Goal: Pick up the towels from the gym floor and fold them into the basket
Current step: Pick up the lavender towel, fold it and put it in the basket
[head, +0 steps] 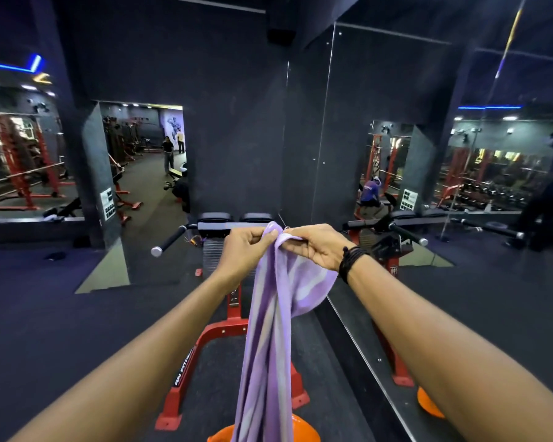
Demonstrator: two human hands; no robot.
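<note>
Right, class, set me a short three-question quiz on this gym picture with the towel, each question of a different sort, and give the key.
1. True or false: only one hand holds the purple striped towel.
2. Multiple choice: the towel hangs in front of A) a red-framed gym machine, B) a treadmill, C) a sofa.
3. Fill in: the dark band sits on the ___ wrist.

Key:
1. False: the left hand and the right hand both pinch its top edge, close together, fingers curled on the cloth.
2. A.
3. Right: the wristband is there.
</note>
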